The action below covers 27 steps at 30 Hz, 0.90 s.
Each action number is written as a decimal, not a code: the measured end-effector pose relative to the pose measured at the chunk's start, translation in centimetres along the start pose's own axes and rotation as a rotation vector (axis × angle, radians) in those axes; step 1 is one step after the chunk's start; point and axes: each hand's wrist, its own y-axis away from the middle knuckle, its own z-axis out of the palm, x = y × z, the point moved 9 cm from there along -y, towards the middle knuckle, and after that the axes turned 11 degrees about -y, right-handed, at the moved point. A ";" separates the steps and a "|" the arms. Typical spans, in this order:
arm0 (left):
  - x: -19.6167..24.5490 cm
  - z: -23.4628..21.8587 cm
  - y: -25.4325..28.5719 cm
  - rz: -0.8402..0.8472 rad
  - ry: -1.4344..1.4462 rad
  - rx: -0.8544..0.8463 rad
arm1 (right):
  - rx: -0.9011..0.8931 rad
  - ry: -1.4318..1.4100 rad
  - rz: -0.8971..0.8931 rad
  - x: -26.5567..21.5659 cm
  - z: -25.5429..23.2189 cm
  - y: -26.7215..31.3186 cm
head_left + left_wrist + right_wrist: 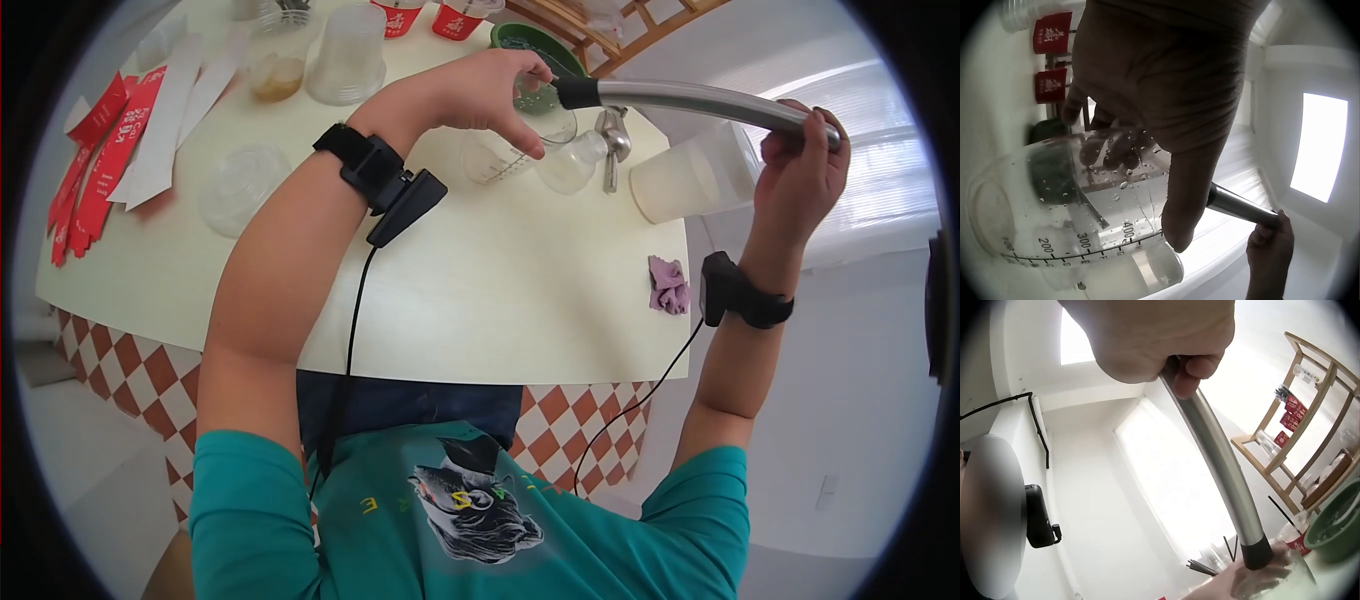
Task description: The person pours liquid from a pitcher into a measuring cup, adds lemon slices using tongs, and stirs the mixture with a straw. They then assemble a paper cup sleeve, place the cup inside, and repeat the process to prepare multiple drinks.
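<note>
A clear measuring cup (500, 160) (1054, 194), wet with droplets inside, is gripped near its rim by my left hand (480, 95) (1154, 75), thumb on one side and fingers on the other. My right hand (805, 165) (1270, 250) (1166, 337), raised at the right, grips the far end of a curved metal rod (690, 97) (1244, 206) (1219, 453). The rod's black end (577, 93) (1257, 552) is at the cup's mouth beside my left fingers; whether it touches the cup I cannot tell.
Behind the cup stand a green basin (540, 42) and red cups (460, 18). A metal tool (613, 145) and a translucent tub (675, 185) are to the right, a purple cloth (668, 285) nearer. Red and white sleeves (120, 150), a clear lid (240, 185) and stacked cups (348, 55) lie left.
</note>
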 end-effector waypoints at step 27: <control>-0.8 0.3 0.1 -0.016 -0.009 -0.030 | -0.306 0.165 0.255 10.1 9.6 5.9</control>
